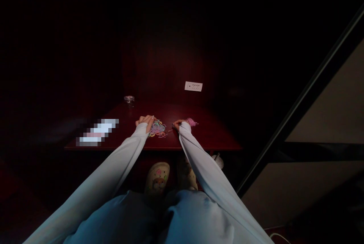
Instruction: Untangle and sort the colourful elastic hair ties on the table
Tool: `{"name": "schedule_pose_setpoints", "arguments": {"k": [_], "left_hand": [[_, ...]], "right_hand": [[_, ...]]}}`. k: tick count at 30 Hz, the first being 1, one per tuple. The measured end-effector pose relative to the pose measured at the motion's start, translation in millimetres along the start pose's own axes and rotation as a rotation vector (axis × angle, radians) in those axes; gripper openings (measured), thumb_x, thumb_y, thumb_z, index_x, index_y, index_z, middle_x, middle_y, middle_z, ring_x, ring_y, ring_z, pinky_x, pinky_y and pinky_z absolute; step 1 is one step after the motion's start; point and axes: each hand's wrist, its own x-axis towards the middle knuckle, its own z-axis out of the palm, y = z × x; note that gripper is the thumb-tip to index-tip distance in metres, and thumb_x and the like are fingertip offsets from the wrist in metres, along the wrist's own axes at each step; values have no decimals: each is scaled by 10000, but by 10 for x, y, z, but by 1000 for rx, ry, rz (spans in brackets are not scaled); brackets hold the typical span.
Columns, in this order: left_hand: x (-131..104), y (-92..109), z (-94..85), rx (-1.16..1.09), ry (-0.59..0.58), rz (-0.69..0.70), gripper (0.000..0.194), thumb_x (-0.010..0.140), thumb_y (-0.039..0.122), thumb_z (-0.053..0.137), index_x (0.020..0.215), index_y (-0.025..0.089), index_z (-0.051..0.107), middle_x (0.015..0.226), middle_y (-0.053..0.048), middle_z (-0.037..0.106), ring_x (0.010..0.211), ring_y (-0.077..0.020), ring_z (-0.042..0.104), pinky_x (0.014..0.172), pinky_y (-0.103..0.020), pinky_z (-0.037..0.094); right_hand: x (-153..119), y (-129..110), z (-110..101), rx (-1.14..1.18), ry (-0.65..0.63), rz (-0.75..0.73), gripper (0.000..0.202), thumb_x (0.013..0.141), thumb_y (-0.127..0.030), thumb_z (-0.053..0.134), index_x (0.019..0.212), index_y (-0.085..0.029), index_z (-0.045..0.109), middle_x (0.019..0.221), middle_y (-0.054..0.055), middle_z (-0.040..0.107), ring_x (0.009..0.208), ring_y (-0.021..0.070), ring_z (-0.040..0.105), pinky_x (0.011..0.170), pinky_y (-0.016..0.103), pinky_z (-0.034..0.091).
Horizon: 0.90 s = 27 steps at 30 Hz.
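Note:
A loose pile of small multicoloured bands (158,129) lies on the dark red table (136,144). My left hand (146,120) rests at the pile's left edge, its fingers extended and lying low over the tabletop. To the right of the pile is my right hand (178,124), its fingers curled together near a few pinkish bands; what they hold, if anything, is too small to make out. Just beyond my right wrist sits a separate pink bunch of bands (192,122).
A clear lidded jar (129,99) stands at the back left. A blurred bright flat object (98,132) lies on the left. On the back panel is a white socket (193,86). Light clogs (158,177) and a pale round object (218,160) show below the front edge.

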Motion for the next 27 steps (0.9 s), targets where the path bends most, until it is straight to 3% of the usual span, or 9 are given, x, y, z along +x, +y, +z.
{"name": "schedule_pose_setpoints", "arguments": {"k": [6,10,16,21,24,27], "left_hand": [[-21,-37,76,130,-95,194,347,1031,323,363,990,272,704,1128,-6,714,1038,-234,497,919,-416,307],[-29,-45,108,172,-76,195,313,1022,300,384,967,269,690,1083,-9,716,1018,-231,485,907,-418,294],[-30,-1,65,163,-59,162,325,1026,291,382,897,259,678,1032,-17,708,1019,-230,494,911,-420,297],[-17,8,-31,36,-52,94,433,1034,335,302,922,260,713,1036,-28,719,1039,-240,517,941,-418,324],[4,-3,-75,-70,-6,-11,529,1032,351,234,894,249,735,1057,-45,727,1075,-259,534,952,-417,345],[20,5,-104,-119,-5,-80,554,1023,368,227,870,250,747,1081,-44,737,1119,-282,544,972,-437,350]], "right_hand": [[1,-34,-175,-202,-35,163,229,877,-429,666,1006,-305,809,1021,25,771,1061,224,621,971,344,438],[-34,-88,-203,-214,17,180,329,947,-409,566,1196,-297,749,1155,42,739,1164,220,576,1028,338,397],[-60,-163,-196,-328,77,374,343,939,-270,466,1045,-223,789,1184,110,708,1183,288,566,968,399,423],[-166,-200,-174,-378,7,170,282,911,-276,535,1047,-235,779,1227,89,694,1290,286,478,1091,406,338],[-221,-200,-184,-383,-63,23,311,926,-284,523,1138,-253,748,1247,69,675,1276,276,464,1089,393,328],[-236,-197,-200,-379,-67,-31,331,929,-268,511,1182,-240,723,1238,79,666,1229,280,470,1051,388,337]]}}
